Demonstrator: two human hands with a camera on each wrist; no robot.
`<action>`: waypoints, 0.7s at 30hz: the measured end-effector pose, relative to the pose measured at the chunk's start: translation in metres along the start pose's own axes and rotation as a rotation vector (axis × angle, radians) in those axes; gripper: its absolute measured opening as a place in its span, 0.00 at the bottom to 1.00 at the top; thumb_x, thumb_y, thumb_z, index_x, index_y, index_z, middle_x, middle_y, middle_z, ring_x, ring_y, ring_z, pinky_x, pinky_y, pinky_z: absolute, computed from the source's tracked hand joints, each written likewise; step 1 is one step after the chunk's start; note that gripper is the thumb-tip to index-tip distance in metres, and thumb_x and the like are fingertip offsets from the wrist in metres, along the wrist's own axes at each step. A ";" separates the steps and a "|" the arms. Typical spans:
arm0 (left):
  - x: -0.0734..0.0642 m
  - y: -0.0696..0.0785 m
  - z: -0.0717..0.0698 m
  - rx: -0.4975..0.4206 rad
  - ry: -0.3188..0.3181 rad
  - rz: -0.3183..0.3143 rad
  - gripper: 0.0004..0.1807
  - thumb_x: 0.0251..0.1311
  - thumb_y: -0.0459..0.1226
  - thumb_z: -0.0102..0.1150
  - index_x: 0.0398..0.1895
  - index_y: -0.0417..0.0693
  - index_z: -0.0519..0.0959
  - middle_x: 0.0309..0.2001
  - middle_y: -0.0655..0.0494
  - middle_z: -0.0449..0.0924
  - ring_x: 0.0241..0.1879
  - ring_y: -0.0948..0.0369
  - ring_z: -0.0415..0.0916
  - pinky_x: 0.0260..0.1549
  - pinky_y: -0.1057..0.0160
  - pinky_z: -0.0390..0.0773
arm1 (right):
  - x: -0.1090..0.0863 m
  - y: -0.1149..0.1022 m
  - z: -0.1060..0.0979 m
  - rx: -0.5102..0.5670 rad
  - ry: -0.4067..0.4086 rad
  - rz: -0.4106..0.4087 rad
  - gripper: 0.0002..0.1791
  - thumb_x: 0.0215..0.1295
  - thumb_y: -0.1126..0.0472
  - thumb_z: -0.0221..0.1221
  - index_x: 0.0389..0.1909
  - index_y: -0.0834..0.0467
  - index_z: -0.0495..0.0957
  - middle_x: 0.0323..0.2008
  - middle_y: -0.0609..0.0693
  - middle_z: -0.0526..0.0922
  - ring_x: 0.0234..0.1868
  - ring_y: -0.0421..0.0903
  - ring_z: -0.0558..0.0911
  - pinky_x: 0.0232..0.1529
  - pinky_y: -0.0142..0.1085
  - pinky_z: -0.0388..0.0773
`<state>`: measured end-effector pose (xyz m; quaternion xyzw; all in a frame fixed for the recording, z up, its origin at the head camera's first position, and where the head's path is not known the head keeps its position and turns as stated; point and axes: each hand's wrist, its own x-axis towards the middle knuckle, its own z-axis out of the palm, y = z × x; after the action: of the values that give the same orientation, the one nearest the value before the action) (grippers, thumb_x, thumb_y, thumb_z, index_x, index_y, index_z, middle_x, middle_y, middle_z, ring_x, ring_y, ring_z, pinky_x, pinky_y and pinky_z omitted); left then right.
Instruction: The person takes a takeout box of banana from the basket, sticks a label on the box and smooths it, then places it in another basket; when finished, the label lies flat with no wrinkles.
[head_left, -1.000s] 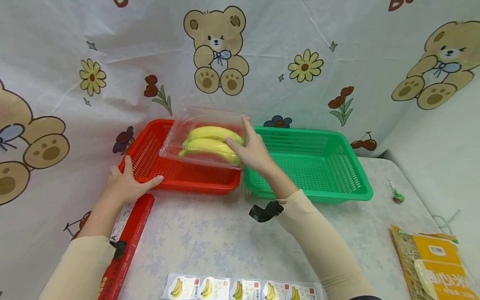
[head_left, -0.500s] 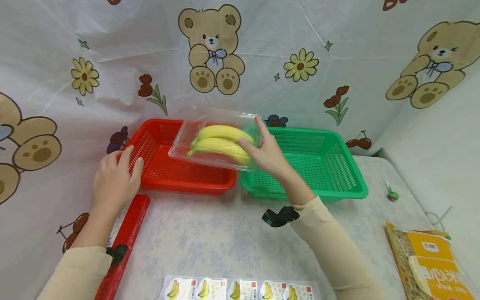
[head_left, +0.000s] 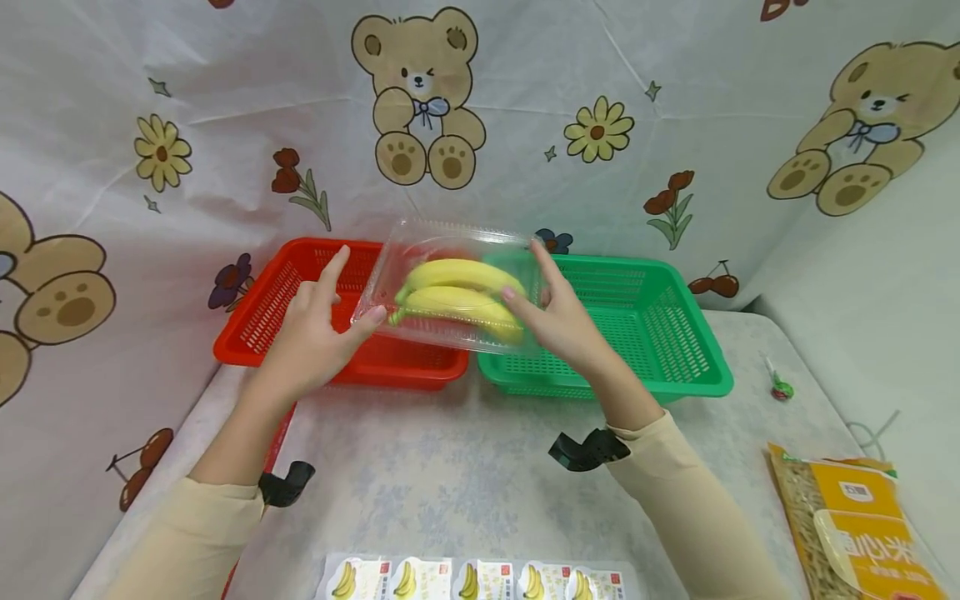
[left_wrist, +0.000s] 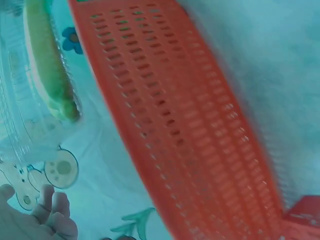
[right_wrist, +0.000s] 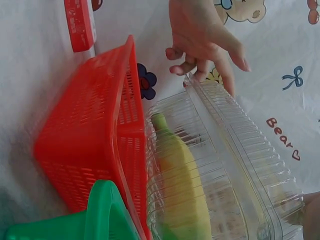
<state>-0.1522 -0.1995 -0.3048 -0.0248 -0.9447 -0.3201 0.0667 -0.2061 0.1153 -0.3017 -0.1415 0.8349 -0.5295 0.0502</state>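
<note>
A clear plastic clamshell box [head_left: 420, 243] with yellow bananas [head_left: 459, 275] inside is held up above the red basket [head_left: 273, 304] and the near side of the green basket [head_left: 637, 342]. My right hand [head_left: 558, 321] grips the box's right end, thumb in front. At the box's left end is my left hand [head_left: 311, 337], thumb and forefinger spread; the left wrist view shows its fingers [left_wrist: 60, 220] a little apart from the box [left_wrist: 20, 130]. From the right wrist camera, the box lid [right_wrist: 225, 135] appears closed over a banana [right_wrist: 182, 190].
A strip of banana-picture labels [head_left: 476, 579] lies at the table's front. On the right are an orange-and-clear food packet [head_left: 855, 525] and a small green-wrapped lollipop [head_left: 782, 388]. A red carton [head_left: 279, 437] lies partly behind the left forearm. Bear-printed cloth [head_left: 517, 200] hangs behind the baskets.
My right hand has carried the box of bananas rightward, from over the red basket to between both baskets. My left hand has left the red basket's rim and come right, towards the box.
</note>
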 end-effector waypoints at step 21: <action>0.011 0.031 0.015 0.034 -0.134 0.039 0.50 0.53 0.75 0.48 0.74 0.91 0.32 0.69 0.46 0.62 0.65 0.45 0.64 0.48 0.33 0.77 | -0.026 0.006 -0.017 0.007 -0.026 0.019 0.43 0.69 0.40 0.57 0.75 0.24 0.39 0.31 0.53 0.61 0.15 0.51 0.66 0.19 0.40 0.69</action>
<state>-0.1623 -0.1654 -0.2965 -0.0634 -0.9518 -0.3001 0.0099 -0.1863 0.1398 -0.3013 -0.1400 0.8336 -0.5301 0.0665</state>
